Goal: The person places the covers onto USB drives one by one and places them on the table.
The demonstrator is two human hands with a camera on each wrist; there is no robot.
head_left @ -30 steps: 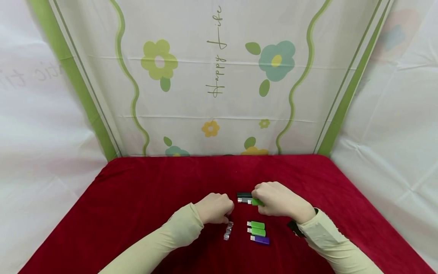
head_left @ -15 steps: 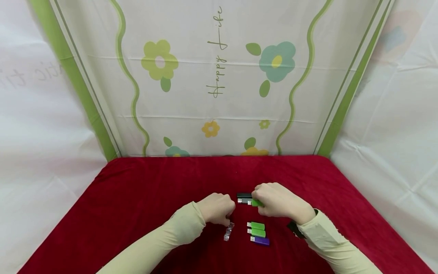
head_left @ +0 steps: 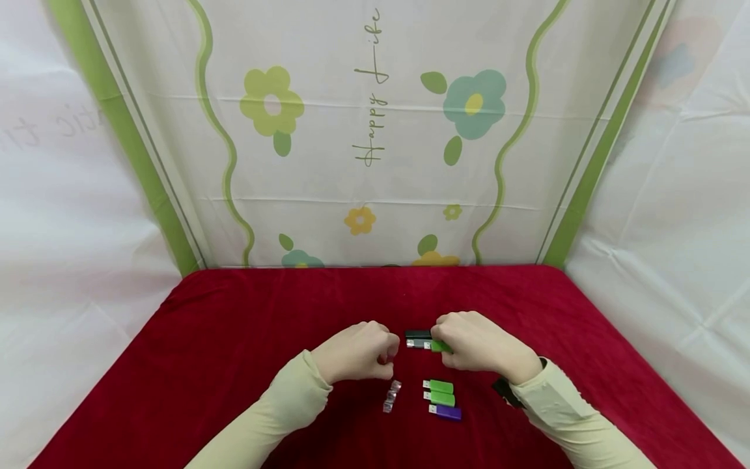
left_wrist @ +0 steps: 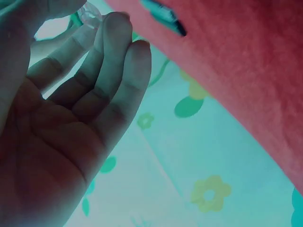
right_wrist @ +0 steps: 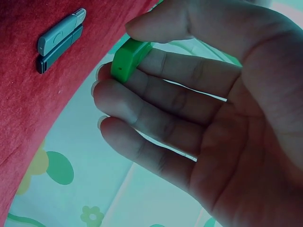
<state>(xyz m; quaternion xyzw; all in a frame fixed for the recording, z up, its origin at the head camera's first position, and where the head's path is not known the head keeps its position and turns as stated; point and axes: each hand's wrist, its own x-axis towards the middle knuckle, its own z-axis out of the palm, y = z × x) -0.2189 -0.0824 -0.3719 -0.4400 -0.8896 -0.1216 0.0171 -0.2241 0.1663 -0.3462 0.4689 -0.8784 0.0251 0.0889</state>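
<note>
My right hand (head_left: 480, 345) pinches a green USB stick (head_left: 438, 346) between thumb and fingers, its metal plug pointing left. In the right wrist view, the green body (right_wrist: 127, 61) shows its end between thumb and fingertips. My left hand (head_left: 359, 352) is raised left of it, fingers curled toward the thumb. The left wrist view shows a small clear cap (left_wrist: 90, 15) pinched at those fingertips, partly hidden by them. Below the left hand, several clear caps (head_left: 391, 396) lie in a short slanting row on the cloth.
Two green USB sticks (head_left: 439, 392) and a purple USB stick (head_left: 448, 412) lie in a column nearer me. Behind the held stick are a black USB stick (head_left: 417, 334) and a grey USB stick (head_left: 416, 343). Red cloth (head_left: 281, 306) covers the table; patterned fabric walls (head_left: 328, 163) enclose it.
My left hand has lifted away from the row of clear caps, moving up and slightly left with a cap at its fingertips. The right hand has stayed in place with the green USB stick.
</note>
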